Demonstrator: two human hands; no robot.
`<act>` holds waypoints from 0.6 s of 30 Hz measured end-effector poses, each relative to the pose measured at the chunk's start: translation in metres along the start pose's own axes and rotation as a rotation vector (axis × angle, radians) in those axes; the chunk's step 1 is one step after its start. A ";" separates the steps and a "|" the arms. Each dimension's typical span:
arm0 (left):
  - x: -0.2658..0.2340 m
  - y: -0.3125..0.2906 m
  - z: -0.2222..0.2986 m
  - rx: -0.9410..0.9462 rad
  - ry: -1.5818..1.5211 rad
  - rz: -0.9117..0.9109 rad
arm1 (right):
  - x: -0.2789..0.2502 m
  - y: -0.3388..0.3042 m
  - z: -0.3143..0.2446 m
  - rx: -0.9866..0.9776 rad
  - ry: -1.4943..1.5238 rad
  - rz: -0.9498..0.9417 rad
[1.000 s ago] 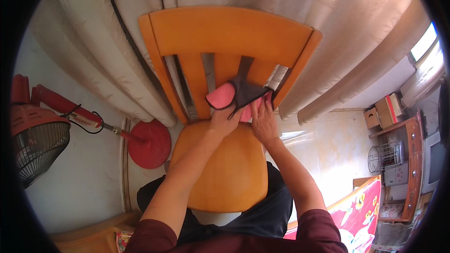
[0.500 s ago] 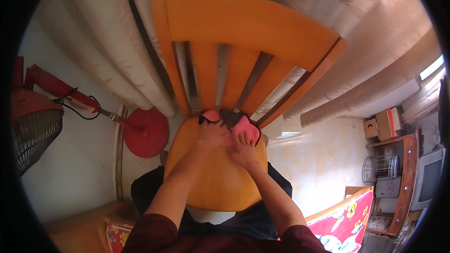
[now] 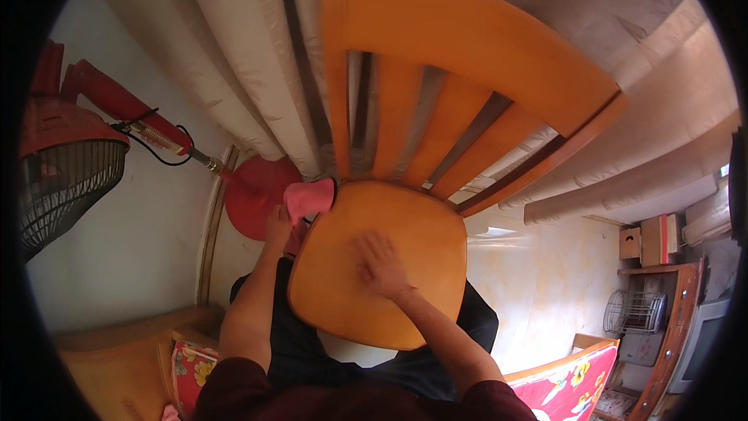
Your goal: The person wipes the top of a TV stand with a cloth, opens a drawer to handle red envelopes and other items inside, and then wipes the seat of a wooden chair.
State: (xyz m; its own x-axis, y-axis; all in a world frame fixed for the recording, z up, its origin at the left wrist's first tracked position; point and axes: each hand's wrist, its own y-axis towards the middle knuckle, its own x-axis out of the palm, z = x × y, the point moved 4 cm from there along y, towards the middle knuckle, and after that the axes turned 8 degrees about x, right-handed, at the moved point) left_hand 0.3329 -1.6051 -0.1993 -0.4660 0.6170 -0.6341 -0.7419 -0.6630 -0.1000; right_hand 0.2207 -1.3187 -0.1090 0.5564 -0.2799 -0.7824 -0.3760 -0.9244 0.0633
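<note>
A wooden chair (image 3: pixel 374 308) with an orange-brown seat and a slatted back stands in front of me. At the seat's left edge, my left hand (image 3: pixel 277 228) grips a pink cloth (image 3: pixel 308 199) with dark edging. Part of the cloth folds over the edge toward the far left corner, and some hangs down beside the seat. My left fingers are partly hidden by the cloth. Over the middle of the seat is my right hand (image 3: pixel 382 267), fingers spread and holding nothing. It is slightly blurred, and I cannot tell whether it touches the wood.
Left of the chair is a red fan (image 3: pixel 74 148) whose round base (image 3: pixel 253 206) rests on the floor. Pale curtains (image 3: pixel 234 47) hang behind the chair back. A floral red panel (image 3: pixel 565 382) in a wooden frame is at the lower right, near a wooden shelf unit (image 3: pixel 662 335).
The cloth has gone from the back of the seat to its left edge with my left hand. My right hand has come off the cloth, nearer me. The view has shifted.
</note>
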 end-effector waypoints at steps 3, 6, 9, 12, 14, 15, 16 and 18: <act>0.004 0.008 0.065 -0.249 -0.427 0.045 | 0.001 -0.007 0.019 0.180 -0.140 0.091; 0.045 0.039 0.061 -0.279 -0.600 -0.069 | -0.004 -0.005 0.009 0.155 -0.231 0.076; 0.088 0.074 0.050 -0.405 -0.768 -0.178 | -0.007 -0.005 0.008 0.189 -0.273 0.019; 0.106 0.089 0.057 -0.596 -0.902 -0.394 | -0.008 -0.007 0.009 0.219 -0.255 0.008; 0.097 0.084 0.106 -0.694 -0.660 -0.385 | -0.011 -0.008 0.014 0.243 -0.225 0.019; 0.107 0.085 0.075 -0.699 -0.666 -0.369 | -0.011 -0.008 0.009 0.227 -0.222 0.011; 0.118 0.093 0.022 -0.609 -0.788 -0.262 | -0.011 -0.005 0.000 0.185 -0.213 0.005; 0.118 0.093 0.005 -0.507 -0.884 -0.193 | -0.009 -0.001 -0.001 0.182 -0.201 0.018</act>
State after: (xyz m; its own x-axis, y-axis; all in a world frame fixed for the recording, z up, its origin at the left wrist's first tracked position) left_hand 0.2066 -1.5921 -0.2795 -0.6998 0.6871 0.1953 -0.6470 -0.4938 -0.5810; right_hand 0.2176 -1.3154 -0.1015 0.3972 -0.2221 -0.8905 -0.5218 -0.8528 -0.0201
